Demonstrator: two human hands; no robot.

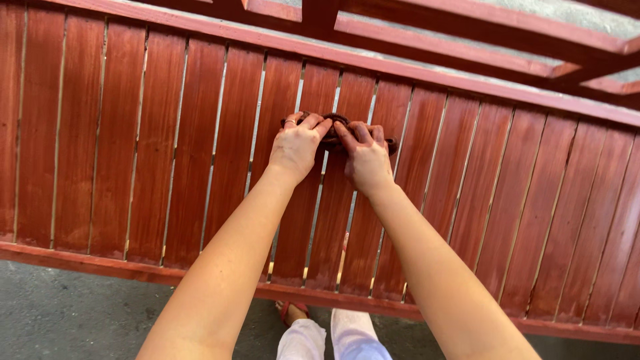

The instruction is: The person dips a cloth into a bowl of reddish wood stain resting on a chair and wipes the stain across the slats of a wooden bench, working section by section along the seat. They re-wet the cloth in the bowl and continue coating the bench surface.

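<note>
Red-brown stained wood fills nearly the whole view: a slatted panel (167,147) of upright boards with thin gaps between them, framed by a rail (100,263) along the near edge. Both hands meet at one spot on the boards. The left hand (295,148) and the right hand (365,159) press down together on a dark, stain-soaked rag (335,121), of which only small folds show past the fingertips and at either side. The fingers of both hands are curled narrow and bear on the rag, the index fingers almost touching over its middle; it seems bunched this way so that the pressure falls on one or two boards at a time. The right hand's fingers are smeared with the same dark stain.

Beyond the grip, the boards run on to another rail (467,83), and past that stand further stained frames (480,47), close behind. To either side of the grip the boards stretch away wide and bare. Nearer than the grip, past the near rail, lie grey ground (60,313) and the person's pale trousers (333,340), with a sandalled foot (292,311) just under the rail.
</note>
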